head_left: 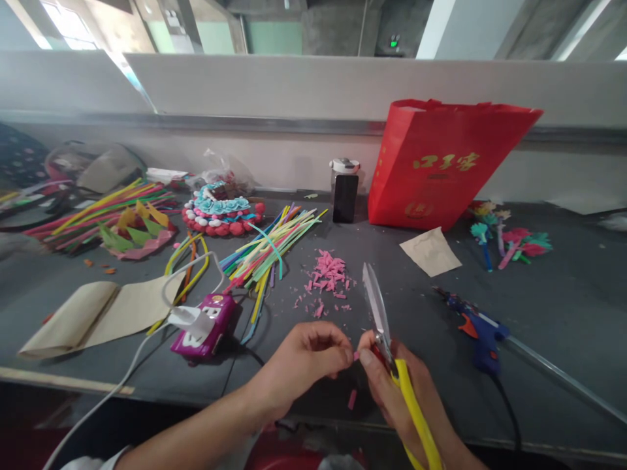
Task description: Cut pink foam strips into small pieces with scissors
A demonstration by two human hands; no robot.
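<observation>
My left hand point(313, 356) is closed, its thumb and fingertips pinching a tiny pink strip piece point(356, 356) near the table's front edge. My right hand point(406, 385) has the yellow-handled scissors point(418, 408) in its palm, blades pointing up and away. Its thumb and forefinger also touch the other end of the pink piece. Another short pink piece point(352, 399) lies on the table below the fingertips. Beyond the hands is a loose pile of pink cut bits point(327, 273), with crumbs scattered around it.
A purple power strip point(210, 326) with a white plug sits left, near brown paper point(132, 303) and colourful strips point(274, 245). A blue glue gun point(477, 336) lies right. Behind stand a red bag point(441, 170), a phone point(345, 198) against a bottle point(344, 167), and small flowers point(526, 241).
</observation>
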